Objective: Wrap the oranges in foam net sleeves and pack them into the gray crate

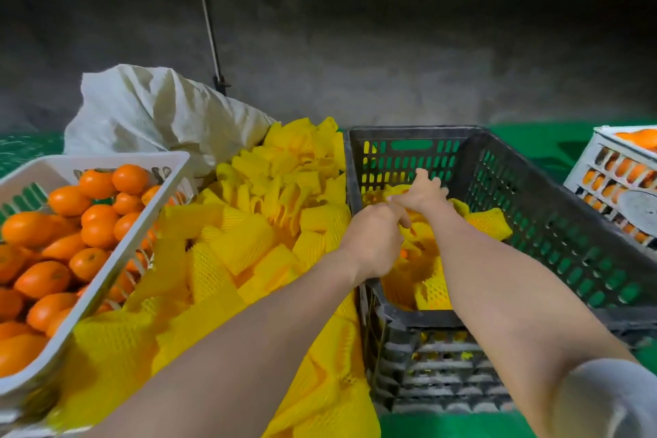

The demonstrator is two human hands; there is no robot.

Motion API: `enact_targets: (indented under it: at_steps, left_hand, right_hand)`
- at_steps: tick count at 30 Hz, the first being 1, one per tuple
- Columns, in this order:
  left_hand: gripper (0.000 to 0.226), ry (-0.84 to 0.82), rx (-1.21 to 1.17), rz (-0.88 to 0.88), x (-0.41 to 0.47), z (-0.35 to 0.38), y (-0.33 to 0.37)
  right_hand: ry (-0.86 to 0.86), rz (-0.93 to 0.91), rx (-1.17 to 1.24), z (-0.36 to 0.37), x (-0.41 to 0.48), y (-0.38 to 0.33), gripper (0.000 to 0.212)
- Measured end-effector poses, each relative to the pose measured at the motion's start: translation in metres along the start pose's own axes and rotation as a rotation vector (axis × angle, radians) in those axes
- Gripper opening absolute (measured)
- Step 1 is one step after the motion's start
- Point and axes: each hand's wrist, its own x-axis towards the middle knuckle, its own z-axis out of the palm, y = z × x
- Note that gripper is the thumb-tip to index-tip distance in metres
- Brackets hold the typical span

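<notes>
Packing is in hand: over the gray crate [412, 133] right of centre, the right hand [423, 194] hovers loose-fingered above the sleeved oranges [432, 290], while the left hand [373, 238] curls beside it, perhaps on one, I cannot tell; next calls for a bare orange [67, 201] from the basket [124, 157] at left.

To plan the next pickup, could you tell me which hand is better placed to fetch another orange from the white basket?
Probably left. The left hand sits at the left wall of the gray crate, nearer the white basket of oranges; the right hand reaches deeper inside.
</notes>
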Motion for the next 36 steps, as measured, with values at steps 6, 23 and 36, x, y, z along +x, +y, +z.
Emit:
enact_targets:
  at_steps: [6,23,36]
  left_hand:
    - [0.017,0.224,-0.285,-0.033,-0.027,-0.012,-0.007]
    - [0.017,0.607,-0.373,-0.533,-0.158,-0.173,-0.155]
    - [0.021,0.298,-0.556,-0.480,-0.186,-0.171,-0.162]
  right_hand:
    - [0.122,-0.252,0.093,-0.028,-0.029,-0.031,0.056]
    - [-0.516,-0.765,-0.600,0.116,-0.235,-0.132,0.069]
    - [-0.341,-0.781,0.146,0.098,-0.235,-0.119,0.045]
